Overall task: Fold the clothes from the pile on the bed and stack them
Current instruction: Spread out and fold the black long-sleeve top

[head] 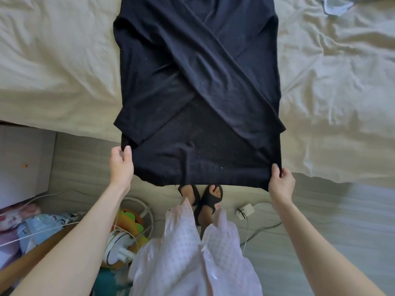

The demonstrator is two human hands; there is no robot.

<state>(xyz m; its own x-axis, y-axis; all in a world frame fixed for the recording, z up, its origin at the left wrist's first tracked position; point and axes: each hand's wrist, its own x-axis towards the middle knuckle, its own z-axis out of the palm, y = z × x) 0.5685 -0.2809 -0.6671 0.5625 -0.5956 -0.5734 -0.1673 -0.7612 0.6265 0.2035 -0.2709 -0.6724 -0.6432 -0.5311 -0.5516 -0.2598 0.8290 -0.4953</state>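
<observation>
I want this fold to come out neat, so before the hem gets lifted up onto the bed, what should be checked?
1. Left hand grips the hem corner of the dark top: ok.
2. Right hand grips the other hem corner: ok.
3. Sleeves crossed flat over the body: ok, though their cuffs reach the side edges.
4. Hem taut between the hands: not ok, a vertical wrinkle sits at mid hem.
5. Collar end lying flat: cannot tell, it runs out of the frame.
6. Bed beside the top free for stacking: ok on the left; a pale cloth lies at the far right.
</observation>
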